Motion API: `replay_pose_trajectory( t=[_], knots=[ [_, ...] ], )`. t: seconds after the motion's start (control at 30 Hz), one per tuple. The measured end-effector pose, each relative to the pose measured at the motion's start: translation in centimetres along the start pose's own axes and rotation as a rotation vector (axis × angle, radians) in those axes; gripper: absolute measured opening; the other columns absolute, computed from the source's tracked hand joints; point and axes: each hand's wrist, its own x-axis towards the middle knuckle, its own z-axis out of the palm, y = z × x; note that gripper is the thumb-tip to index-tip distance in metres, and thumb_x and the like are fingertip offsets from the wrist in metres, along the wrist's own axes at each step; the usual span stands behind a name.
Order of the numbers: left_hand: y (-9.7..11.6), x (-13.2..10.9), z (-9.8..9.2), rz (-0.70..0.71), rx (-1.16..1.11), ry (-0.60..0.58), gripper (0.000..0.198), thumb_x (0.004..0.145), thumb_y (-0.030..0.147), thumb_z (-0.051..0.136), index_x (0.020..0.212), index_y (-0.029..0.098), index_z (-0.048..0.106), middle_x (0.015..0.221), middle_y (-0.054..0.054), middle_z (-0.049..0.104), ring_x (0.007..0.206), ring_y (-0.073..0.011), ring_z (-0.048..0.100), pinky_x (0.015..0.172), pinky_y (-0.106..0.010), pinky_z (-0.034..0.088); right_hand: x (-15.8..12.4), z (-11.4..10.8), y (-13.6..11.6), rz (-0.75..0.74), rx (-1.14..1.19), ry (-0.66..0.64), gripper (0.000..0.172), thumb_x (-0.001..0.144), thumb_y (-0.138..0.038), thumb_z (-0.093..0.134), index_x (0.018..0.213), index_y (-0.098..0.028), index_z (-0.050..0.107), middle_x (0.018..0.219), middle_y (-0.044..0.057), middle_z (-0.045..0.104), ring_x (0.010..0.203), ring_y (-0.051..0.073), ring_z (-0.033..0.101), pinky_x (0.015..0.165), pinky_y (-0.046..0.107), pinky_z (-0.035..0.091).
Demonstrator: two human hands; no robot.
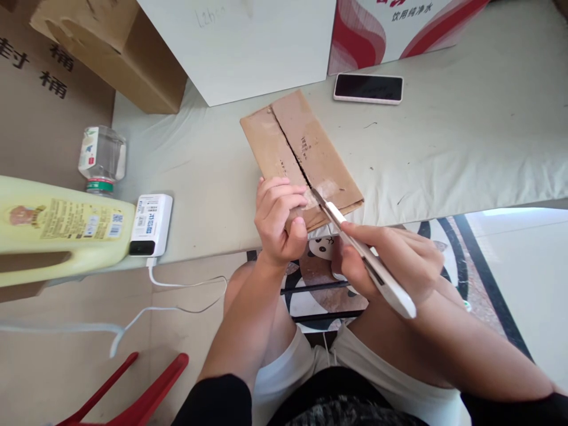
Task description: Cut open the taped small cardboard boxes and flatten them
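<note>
A flat, folded piece of brown cardboard (326,151) lies slanted on the cloth-covered surface, its near edge by my knees. A dark, rough-edged slit runs lengthwise down it from near the far edge. My left hand (281,219) grips the near left part, fingers curled over the top and thumb at the near edge. In my right hand (394,257) is a white utility knife (386,284), with the index finger stretched along its handle. The blade points away from me, its tip at the near end of the slit, close to my left fingertips.
A phone (368,89) lies beyond the cardboard, before a white box (252,47) and a red-and-white carton (399,29). At left are a clear bottle (104,157), a yellow jug (62,225) and a white power bank (151,225) with a cable (186,285).
</note>
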Motion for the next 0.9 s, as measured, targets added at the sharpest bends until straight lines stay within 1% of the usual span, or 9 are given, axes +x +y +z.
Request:
replay_pose_trajectory(
  t=[0.1,0.23,0.33,0.47,0.57,0.63,0.7,0.8,0.9],
  knots=[
    [0.0,-0.1,-0.1,-0.009,0.007,-0.008,0.019,0.091,0.033,0.045,0.088,0.024,0.062,0.090,-0.005,0.074,0.094,-0.0257,0.067,0.098,-0.053,0.051,0.2,-0.1,-0.1,0.040,0.002,-0.018,0.015,0.089,-0.016,0.062,0.102,-0.021,0.065,0.062,-0.004,0.069,0.049,0.010,0.063,0.048,0.023,0.051],
    [-0.1,-0.1,-0.1,-0.005,0.011,-0.013,0.020,0.091,0.035,0.045,0.089,0.025,0.062,0.092,-0.005,0.074,0.097,-0.0267,0.067,0.098,-0.053,0.051,0.6,-0.2,0.0,0.105,0.023,-0.068,0.009,0.089,-0.017,0.059,0.094,-0.021,0.067,0.057,-0.006,0.066,0.041,0.007,0.056,0.044,0.020,0.047],
    [-0.2,0.0,-0.1,0.005,-0.006,-0.010,0.019,0.092,0.035,0.045,0.090,0.025,0.062,0.093,-0.005,0.073,0.099,-0.0264,0.066,0.097,-0.052,0.051,0.5,-0.4,0.3,0.173,0.071,-0.005,0.011,0.092,-0.024,0.058,0.090,-0.023,0.069,0.055,-0.005,0.065,0.040,0.009,0.054,0.042,0.022,0.045],
    [-0.1,-0.1,-0.4,0.011,-0.004,-0.006,0.021,0.093,0.037,0.045,0.095,0.025,0.062,0.098,-0.006,0.072,0.105,-0.0268,0.065,0.101,-0.053,0.050,-0.2,-0.6,0.9,0.147,0.167,0.055,0.011,0.093,-0.025,0.059,0.093,-0.023,0.070,0.056,-0.004,0.066,0.043,0.009,0.058,0.044,0.021,0.048],
    [0.2,-0.2,-0.7,0.039,0.044,0.007,0.026,0.094,0.044,0.045,0.104,0.025,0.061,0.104,-0.007,0.070,0.112,-0.0284,0.065,0.104,-0.055,0.050,-0.4,-0.5,1.1,0.108,0.196,0.072,0.012,0.095,-0.026,0.058,0.097,-0.024,0.070,0.059,-0.003,0.068,0.042,0.010,0.059,0.041,0.022,0.050],
    [0.3,-0.2,-0.8,0.080,0.093,0.007,0.033,0.093,0.050,0.048,0.112,0.026,0.061,0.111,-0.008,0.068,0.115,-0.0297,0.064,0.104,-0.055,0.050,-0.3,-0.5,1.2,0.086,0.246,0.079,0.012,0.095,-0.025,0.058,0.099,-0.024,0.070,0.064,-0.002,0.071,0.047,0.011,0.064,0.043,0.022,0.053],
    [0.2,-0.1,-0.8,0.124,0.130,0.019,0.042,0.090,0.056,0.053,0.119,0.027,0.060,0.117,-0.009,0.065,0.116,-0.0303,0.063,0.106,-0.055,0.050,0.0,-0.6,1.1,0.052,0.342,0.036,0.014,0.095,-0.023,0.056,0.101,-0.023,0.069,0.069,-0.001,0.074,0.053,0.012,0.069,0.047,0.021,0.057],
    [-0.4,-0.2,-0.7,0.140,0.130,0.043,0.048,0.088,0.053,0.056,0.132,0.032,0.056,0.125,-0.009,0.062,0.117,-0.0295,0.063,0.109,-0.054,0.047,0.2,-0.7,1.3,-0.001,0.435,-0.051,0.015,0.097,-0.023,0.053,0.103,-0.025,0.067,0.068,-0.002,0.073,0.056,0.012,0.071,0.050,0.021,0.060],
    [-1.4,-0.7,-1.1,0.093,0.059,0.096,0.056,0.090,0.047,0.053,0.145,0.039,0.046,0.136,-0.008,0.057,0.127,-0.0297,0.059,0.111,-0.054,0.046,-0.4,-0.2,1.7,0.023,0.396,-0.038,0.017,0.101,-0.030,0.049,0.110,-0.027,0.062,0.066,-0.003,0.071,0.054,0.013,0.070,0.048,0.022,0.058]
  ],
)
